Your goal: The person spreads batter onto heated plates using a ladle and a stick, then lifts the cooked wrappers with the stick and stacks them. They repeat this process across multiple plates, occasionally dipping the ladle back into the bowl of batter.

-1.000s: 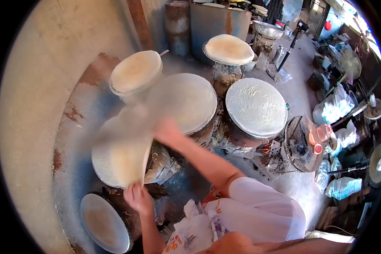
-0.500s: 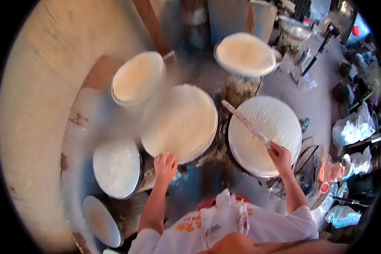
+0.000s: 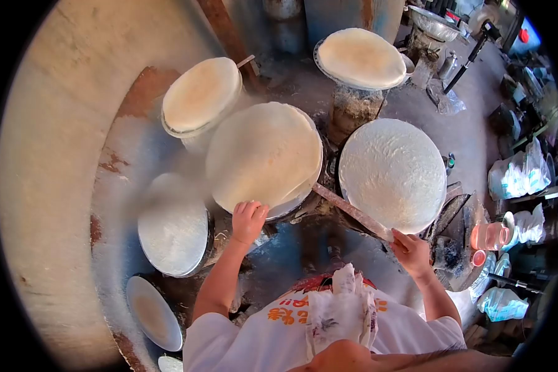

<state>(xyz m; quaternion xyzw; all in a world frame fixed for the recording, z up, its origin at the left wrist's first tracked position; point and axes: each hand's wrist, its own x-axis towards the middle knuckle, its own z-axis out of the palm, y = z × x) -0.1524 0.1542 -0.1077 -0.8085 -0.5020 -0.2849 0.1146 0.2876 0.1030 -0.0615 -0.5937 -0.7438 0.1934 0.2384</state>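
A big thin pancake (image 3: 260,149) lies on the round middle griddle (image 3: 294,203), whose rim shows along its lower right side. My left hand (image 3: 249,221) is closed at the near edge of that pancake, fingertips on the edge. In my right hand (image 3: 410,253) is a long flat wooden spatula (image 3: 353,211). Its far tip reaches the right rim of the middle griddle. Right of it sits another griddle covered with pale, wet-looking batter (image 3: 393,173). Haze blurs the left part of the middle griddle.
A finished-looking pancake (image 3: 361,59) rests on a stand at the back, another (image 3: 202,93) at back left. A pale batter-covered griddle (image 3: 173,232) and a tilted round plate (image 3: 154,313) are on the left. Jars (image 3: 490,237) and plastic bags (image 3: 521,173) stand right.
The spatula has swung from above the right griddle to its near left side, tip at the middle griddle. The pancake's lower right edge has come away from the rim. The view shifted slightly.
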